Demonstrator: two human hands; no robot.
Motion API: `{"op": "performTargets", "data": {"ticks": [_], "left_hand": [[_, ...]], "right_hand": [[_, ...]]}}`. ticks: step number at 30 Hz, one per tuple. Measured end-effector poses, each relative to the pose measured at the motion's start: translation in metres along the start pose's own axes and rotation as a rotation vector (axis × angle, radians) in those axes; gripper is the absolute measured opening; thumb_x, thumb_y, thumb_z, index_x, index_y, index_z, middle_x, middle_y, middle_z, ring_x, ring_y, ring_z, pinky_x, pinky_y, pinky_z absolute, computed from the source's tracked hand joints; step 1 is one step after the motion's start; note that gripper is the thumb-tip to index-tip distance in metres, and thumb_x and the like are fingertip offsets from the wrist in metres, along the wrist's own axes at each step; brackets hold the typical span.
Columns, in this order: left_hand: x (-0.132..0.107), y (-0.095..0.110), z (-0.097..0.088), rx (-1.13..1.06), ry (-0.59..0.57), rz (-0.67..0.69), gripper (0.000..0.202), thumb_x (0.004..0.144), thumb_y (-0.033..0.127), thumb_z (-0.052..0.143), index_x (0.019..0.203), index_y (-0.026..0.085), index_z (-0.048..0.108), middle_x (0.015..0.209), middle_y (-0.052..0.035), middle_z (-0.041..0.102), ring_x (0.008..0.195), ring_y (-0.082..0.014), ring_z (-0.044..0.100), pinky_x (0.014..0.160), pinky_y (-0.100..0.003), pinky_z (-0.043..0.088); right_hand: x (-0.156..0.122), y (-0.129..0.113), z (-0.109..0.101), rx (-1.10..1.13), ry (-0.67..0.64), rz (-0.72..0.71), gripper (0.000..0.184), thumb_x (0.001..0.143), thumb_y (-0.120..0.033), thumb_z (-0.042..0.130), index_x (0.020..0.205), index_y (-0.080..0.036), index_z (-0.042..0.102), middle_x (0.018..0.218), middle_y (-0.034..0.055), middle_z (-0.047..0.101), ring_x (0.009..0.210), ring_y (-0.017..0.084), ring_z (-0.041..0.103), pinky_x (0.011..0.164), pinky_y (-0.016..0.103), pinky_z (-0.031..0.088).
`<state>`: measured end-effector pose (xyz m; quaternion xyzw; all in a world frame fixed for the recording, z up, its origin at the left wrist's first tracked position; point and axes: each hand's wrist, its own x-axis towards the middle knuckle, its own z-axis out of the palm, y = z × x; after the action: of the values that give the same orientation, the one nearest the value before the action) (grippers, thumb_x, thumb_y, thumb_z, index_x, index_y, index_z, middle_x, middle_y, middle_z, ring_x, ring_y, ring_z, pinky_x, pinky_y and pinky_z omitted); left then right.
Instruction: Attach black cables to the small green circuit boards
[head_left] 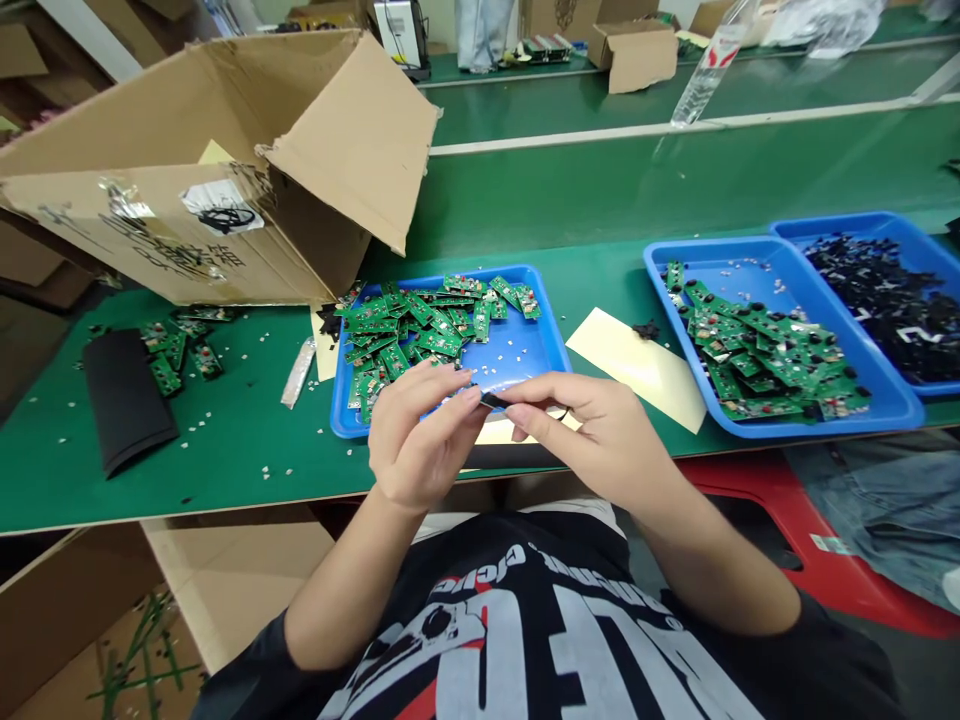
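Note:
A small black piece (492, 400) spans the short gap between my two hands, in front of my chest. My left hand (420, 432) is closed, its thumb and fingertips pinching the left end of it. From the other side, my right hand (600, 430) pinches the right end between thumb and forefinger. My fingers cover much of the piece, so its exact kind does not show. Just beyond my hands lies a blue tray (556, 345) with a heap of small green circuit boards (420, 325) and scattered white bits.
On the right, a second blue tray (889, 408) holds more circuit boards; behind it, another (844, 222) holds black pieces. Yellow paper (637, 368) lies between trays. A large open carton (172, 235), loose boards and a black sheet (127, 395) occupy the left.

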<state>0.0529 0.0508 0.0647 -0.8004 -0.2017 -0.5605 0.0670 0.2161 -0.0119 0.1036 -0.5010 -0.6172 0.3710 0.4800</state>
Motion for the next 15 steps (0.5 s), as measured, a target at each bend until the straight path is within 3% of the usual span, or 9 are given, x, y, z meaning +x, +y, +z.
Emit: {"op": "performTargets", "data": {"ticks": [8, 15], "left_hand": [[-0.0010, -0.0050, -0.0041, 0.102, 0.025, 0.078, 0.038, 0.067, 0.006, 0.073, 0.099, 0.021, 0.060, 0.091, -0.0040, 0.069, 0.083, -0.0185, 0.066, 0.071, -0.033, 0.057], [-0.0014, -0.0062, -0.0056, 0.063, 0.026, 0.057, 0.036, 0.069, 0.011, 0.072, 0.099, 0.025, 0.057, 0.091, -0.0015, 0.068, 0.080, -0.0167, 0.067, 0.067, -0.031, 0.058]], "right_hand": [[-0.0041, -0.0052, 0.0054, 0.335, -0.046, 0.171, 0.023, 0.083, -0.018, 0.059, 0.106, -0.018, 0.056, 0.056, -0.0065, 0.062, 0.055, 0.010, 0.063, 0.056, 0.021, 0.051], [0.0028, -0.0007, 0.0025, 0.341, -0.062, 0.220, 0.017, 0.081, -0.020, 0.059, 0.098, -0.017, 0.060, 0.052, -0.0068, 0.058, 0.052, 0.010, 0.061, 0.056, 0.023, 0.051]]}}
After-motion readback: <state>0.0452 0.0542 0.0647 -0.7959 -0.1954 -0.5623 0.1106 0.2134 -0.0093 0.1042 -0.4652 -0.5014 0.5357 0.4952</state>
